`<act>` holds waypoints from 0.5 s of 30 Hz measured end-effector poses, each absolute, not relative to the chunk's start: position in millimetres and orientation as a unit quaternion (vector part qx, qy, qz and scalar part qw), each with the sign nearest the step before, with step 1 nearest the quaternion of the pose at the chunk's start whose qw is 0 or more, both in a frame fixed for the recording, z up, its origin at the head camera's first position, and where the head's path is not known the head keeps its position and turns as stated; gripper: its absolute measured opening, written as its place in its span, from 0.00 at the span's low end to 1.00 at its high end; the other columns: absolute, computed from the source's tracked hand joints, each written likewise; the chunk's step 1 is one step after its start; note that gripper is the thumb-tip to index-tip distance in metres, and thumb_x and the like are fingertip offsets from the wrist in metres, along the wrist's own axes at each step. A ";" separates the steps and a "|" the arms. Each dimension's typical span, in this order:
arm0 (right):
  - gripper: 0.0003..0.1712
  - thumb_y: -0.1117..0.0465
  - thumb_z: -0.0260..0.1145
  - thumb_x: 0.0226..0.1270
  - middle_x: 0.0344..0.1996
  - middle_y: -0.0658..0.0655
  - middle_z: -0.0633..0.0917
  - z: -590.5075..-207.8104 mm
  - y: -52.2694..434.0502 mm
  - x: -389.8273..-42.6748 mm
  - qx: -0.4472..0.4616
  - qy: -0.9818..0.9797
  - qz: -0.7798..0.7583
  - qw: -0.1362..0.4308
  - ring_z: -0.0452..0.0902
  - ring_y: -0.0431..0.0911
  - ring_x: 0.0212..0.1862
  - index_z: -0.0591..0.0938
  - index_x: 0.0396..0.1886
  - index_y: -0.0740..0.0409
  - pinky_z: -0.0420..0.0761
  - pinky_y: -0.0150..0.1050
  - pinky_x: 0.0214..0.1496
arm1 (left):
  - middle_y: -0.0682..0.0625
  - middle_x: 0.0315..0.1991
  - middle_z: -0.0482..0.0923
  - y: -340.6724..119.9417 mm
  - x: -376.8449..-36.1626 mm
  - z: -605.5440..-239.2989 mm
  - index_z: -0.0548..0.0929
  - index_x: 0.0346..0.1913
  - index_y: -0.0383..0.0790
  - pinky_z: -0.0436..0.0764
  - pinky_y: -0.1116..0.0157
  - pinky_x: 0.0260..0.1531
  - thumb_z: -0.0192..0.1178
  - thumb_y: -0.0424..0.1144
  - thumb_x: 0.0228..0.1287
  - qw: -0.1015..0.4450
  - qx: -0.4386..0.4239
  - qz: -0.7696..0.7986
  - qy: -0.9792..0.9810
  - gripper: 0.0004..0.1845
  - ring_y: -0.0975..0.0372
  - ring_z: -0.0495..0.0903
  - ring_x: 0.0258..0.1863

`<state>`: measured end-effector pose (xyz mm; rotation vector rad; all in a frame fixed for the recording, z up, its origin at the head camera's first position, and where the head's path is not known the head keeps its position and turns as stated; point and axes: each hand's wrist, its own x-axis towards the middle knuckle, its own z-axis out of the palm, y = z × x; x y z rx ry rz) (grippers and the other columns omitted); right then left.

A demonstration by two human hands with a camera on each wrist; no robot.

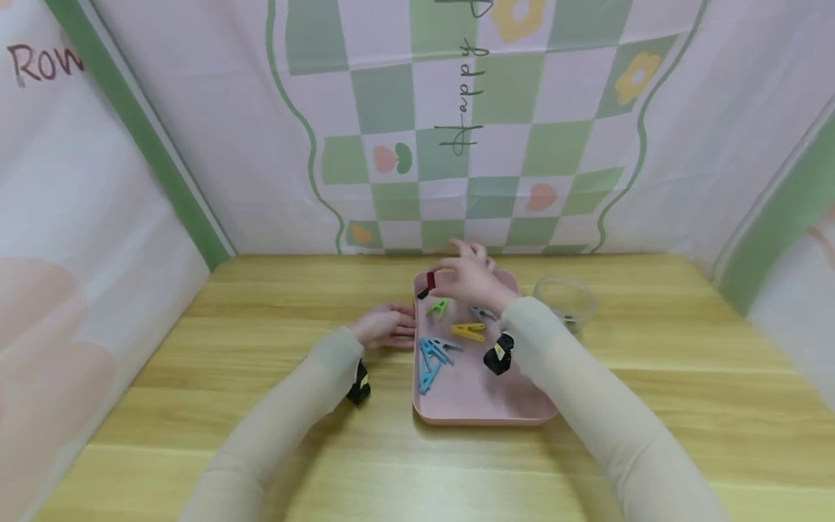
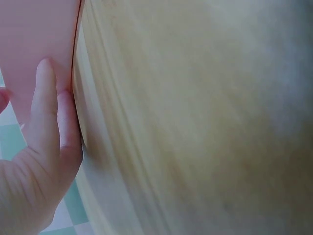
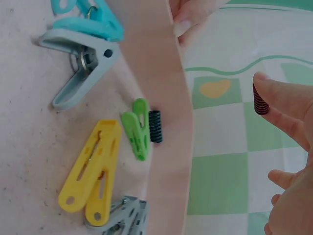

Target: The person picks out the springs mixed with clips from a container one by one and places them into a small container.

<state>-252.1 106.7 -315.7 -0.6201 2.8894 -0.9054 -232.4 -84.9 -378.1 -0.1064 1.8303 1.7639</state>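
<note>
A pink tray (image 1: 483,409) lies on the wooden table (image 1: 261,304). Above the tray's far left corner my right hand (image 1: 457,279) pinches a red clothes peg (image 1: 428,283) between thumb and fingers; the peg's ribbed end (image 3: 260,100) shows in the right wrist view. In the tray lie a green peg (image 3: 139,128), a yellow peg (image 3: 93,171), a grey-blue peg (image 3: 80,68), a teal peg (image 3: 88,19) and a grey peg (image 3: 122,220). My left hand (image 1: 388,326) rests flat on the table, its straight fingers (image 2: 46,112) against the tray's left rim (image 2: 73,58).
A clear round container (image 1: 564,299) stands on the table just right of the tray. Patterned cloth walls (image 1: 457,145) close in the back and both sides. Bare wood stretches to the left, right and front of the tray.
</note>
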 end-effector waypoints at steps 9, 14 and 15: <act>0.22 0.51 0.70 0.59 0.75 0.59 0.48 -305.2 113.8 -237.6 -0.218 0.933 -0.286 0.020 0.33 0.64 0.72 0.82 0.52 0.50 0.40 0.66 0.70 | 0.37 0.53 0.74 -81.9 -231.6 -376.5 0.64 0.63 0.28 0.81 0.56 0.53 0.49 0.29 0.68 0.291 -0.043 0.657 0.694 0.22 0.55 0.78 0.46; 0.21 0.51 0.69 0.59 0.75 0.58 0.47 -302.6 117.3 -231.0 -0.228 0.931 -0.285 0.025 0.33 0.63 0.72 0.82 0.53 0.50 0.41 0.67 0.69 | 0.34 0.57 0.72 -81.5 -230.0 -373.0 0.62 0.66 0.29 0.80 0.56 0.54 0.48 0.29 0.69 0.289 -0.040 0.651 0.701 0.24 0.51 0.77 0.53; 0.21 0.51 0.69 0.60 0.75 0.58 0.47 -302.8 118.1 -229.9 -0.230 0.931 -0.282 0.025 0.33 0.63 0.72 0.82 0.53 0.50 0.41 0.68 0.69 | 0.33 0.58 0.72 -81.8 -229.6 -372.9 0.62 0.66 0.29 0.80 0.55 0.55 0.48 0.29 0.69 0.291 -0.040 0.650 0.701 0.24 0.50 0.76 0.54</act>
